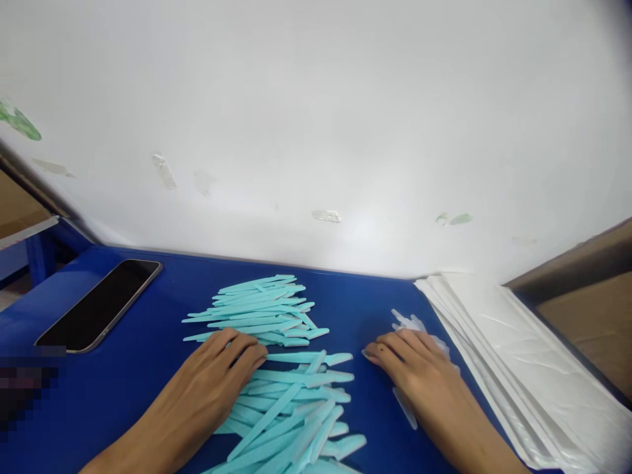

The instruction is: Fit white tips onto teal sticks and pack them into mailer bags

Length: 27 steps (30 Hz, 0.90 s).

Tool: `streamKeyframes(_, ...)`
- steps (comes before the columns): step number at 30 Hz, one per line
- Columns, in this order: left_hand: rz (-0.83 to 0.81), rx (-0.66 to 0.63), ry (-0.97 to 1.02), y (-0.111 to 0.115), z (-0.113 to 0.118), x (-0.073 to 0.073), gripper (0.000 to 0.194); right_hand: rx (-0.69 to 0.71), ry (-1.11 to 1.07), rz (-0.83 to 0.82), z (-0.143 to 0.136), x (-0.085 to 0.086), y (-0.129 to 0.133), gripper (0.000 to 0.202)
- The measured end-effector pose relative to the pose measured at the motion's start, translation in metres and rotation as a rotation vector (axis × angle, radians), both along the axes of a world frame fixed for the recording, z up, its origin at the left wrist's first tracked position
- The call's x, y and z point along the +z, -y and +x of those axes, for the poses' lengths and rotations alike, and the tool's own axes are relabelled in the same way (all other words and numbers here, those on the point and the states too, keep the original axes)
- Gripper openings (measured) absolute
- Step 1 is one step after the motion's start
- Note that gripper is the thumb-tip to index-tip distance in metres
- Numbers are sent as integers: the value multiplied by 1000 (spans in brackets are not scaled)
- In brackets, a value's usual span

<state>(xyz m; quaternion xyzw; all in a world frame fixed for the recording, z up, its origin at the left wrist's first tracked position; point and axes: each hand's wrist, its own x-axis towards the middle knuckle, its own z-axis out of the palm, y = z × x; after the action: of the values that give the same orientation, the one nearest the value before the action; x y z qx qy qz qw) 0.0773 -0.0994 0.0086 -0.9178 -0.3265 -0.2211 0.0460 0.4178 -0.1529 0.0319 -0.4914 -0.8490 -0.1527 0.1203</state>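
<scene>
Teal eyebrow razors lie on the blue table in two piles, a far pile (pixel 261 306) and a nearer, looser pile (pixel 291 408). My left hand (pixel 222 368) rests between them at their left side, its fingers curled down and closed on the handle end of a teal razor that points right. My right hand (pixel 415 362) is over a small heap of translucent plastic pieces (pixel 412 322), which look like blade covers. Its fingers are bent and drawn together; what they hold is hidden beneath them. One translucent piece (pixel 405 408) sticks out under the palm.
A black-screened phone (pixel 101 306) lies at the left of the blue table (pixel 162 368). White plastic sleeves or bags (pixel 518 368) are stacked along the right edge. A white wall (pixel 316 131) with tape scraps closes off the back. Cardboard (pixel 597 316) stands at the far right.
</scene>
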Motion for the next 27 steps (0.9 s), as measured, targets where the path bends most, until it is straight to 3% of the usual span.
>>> streamKeyframes(7,-126,0,115,5,3,8,23,41,-106,52,-6,1,-1,42)
streamKeyframes(15,-161,-32,254,15,11,8,25,34,-122,-27,-6,5,9,52)
streamKeyframes(21,-220,-59,290,18,11,8,23,72,-266,-74,-8,0,16,47)
streamKeyframes(27,-216,-46,280,20,11,11,23,228,-423,-69,-15,8,17,40)
